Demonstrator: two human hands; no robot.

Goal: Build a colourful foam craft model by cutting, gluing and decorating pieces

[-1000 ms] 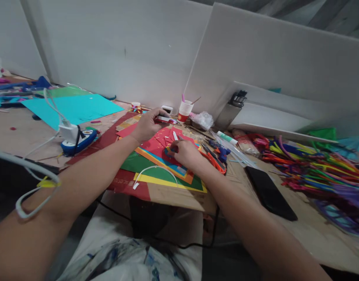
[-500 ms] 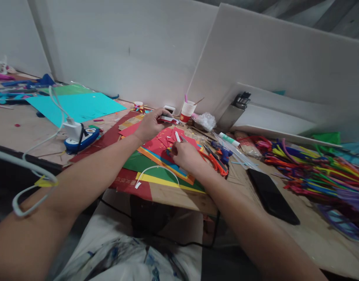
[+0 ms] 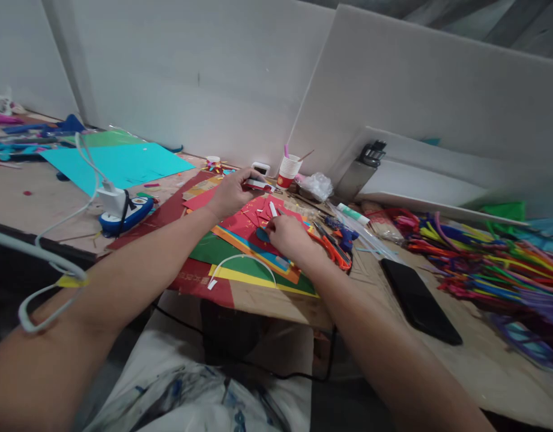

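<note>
- Two bare hands work over the bench (image 3: 46, 207), both forearms reaching forward from the lower corners
- The left hand (image 3: 231, 193) bends at the wrist with its back upward, raised above the paper, its grip closed around one flat red-and-white object (image 3: 260, 185), held between thumb and fingers
- That object points rightward, in front of one stack of paper cups (image 3: 289, 172) holding two thin sticks, one pink, one brown
- The right hand (image 3: 287, 235) sits lower and nearer the body, back upward, fingers curled down; whether its grip is shut on anything I cannot tell
- Close to those fingers lie one dark blue piece (image 3: 262, 234) and one short white stick (image 3: 273, 209), partly hidden
- Beneath both hands is red paper (image 3: 235, 219) scattered with yellow scraps, too many and too small to count; under it show one green sheet (image 3: 203, 249) and one yellow sheet (image 3: 240, 278)
- One curved white band (image 3: 242, 257) arches over the green and yellow
- Right of the right hand: one black phone (image 3: 420, 300) and one heap of coloured stems (image 3: 483, 258), uncountable
- Far left: one cyan sheet (image 3: 127, 167) and one white plug (image 3: 111, 200)
</note>
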